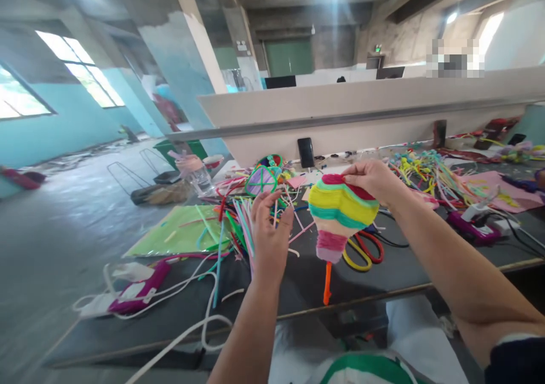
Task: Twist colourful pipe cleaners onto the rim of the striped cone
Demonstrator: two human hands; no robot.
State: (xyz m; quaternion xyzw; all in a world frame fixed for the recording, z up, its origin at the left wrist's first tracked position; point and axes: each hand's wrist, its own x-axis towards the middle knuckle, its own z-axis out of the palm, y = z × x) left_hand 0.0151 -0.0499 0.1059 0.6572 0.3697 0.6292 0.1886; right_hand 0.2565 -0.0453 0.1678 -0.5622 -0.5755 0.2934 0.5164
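Note:
My right hand (368, 182) pinches the top edge of a striped pipe-cleaner piece (340, 208), shaped like a hot-air balloon. Its bands run dark red, mint, yellow, teal, cream and pink, and an orange stem (327, 285) hangs below it. To the left, my left hand (272, 231) is raised with its fingers apart and curled a little, holding nothing. It hovers in front of a bunch of pastel pipe cleaners (242, 219). Scissors with yellow and red handles (358, 254) lie on the table just behind the striped piece.
A purple power strip (142, 287) with loose white cables sits at left, near a green sheet (170, 231) and a water bottle (200, 174). A phone (305, 152) leans on the partition. At right are piled pipe cleaners (419, 171) and another purple power strip (472, 228).

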